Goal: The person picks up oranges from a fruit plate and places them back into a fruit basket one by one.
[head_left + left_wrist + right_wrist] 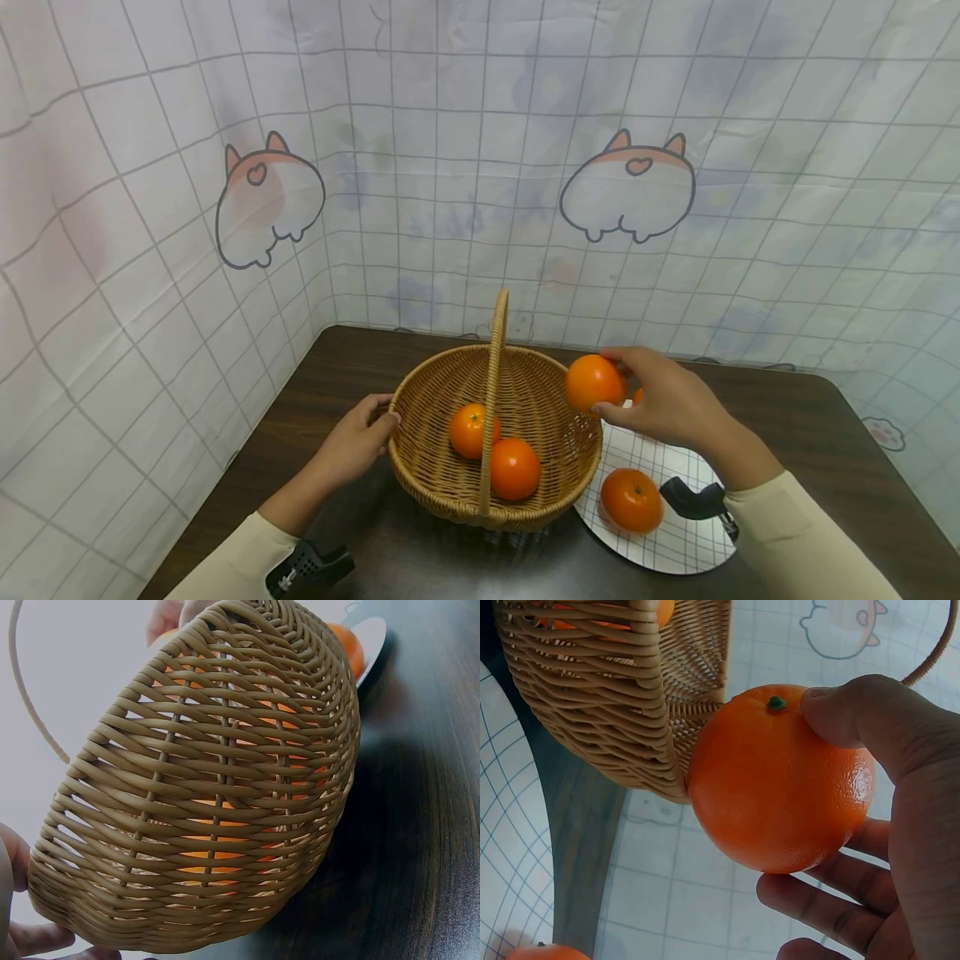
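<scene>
The left hand (356,442) grips the wicker basket (442,387) by its left rim while the right hand (667,396) pinches an orange (595,383) by the basket's right rim, apparently to load it, so the next move likely calls for lowering it near the two oranges (514,469) inside the basket.

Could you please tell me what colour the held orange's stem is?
The stem is green; the right wrist view shows it best.
</scene>
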Tool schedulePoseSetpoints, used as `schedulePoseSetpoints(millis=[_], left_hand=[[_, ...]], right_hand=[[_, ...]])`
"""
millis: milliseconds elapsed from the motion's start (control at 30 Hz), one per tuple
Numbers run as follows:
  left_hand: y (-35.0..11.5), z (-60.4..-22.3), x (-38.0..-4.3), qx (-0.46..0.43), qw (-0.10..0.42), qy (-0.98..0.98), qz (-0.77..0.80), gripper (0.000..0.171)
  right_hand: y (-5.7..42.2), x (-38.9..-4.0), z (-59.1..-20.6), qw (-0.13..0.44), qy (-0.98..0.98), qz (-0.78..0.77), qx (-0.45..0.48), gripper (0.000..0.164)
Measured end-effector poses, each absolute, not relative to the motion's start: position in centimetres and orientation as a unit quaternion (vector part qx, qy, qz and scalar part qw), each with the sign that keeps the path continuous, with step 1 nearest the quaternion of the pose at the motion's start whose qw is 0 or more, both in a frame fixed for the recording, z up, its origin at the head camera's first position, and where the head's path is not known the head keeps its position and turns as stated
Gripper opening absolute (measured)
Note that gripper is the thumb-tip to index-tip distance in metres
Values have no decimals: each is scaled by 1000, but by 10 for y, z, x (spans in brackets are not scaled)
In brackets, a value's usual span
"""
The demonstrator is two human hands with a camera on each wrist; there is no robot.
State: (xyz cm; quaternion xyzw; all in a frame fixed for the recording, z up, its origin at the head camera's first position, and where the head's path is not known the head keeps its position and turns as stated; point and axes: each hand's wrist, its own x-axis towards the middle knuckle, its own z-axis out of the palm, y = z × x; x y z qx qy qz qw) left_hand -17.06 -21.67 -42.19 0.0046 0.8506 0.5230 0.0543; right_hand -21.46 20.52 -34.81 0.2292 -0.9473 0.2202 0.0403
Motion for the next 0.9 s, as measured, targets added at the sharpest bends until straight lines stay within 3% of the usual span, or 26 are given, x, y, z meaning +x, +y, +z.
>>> schedulePoseSetpoints(millis=[900], left_hand=[[-217, -421, -168, 12, 59, 843, 534, 51]], right_hand=[[199, -215, -354, 27, -951, 204, 233, 74]])
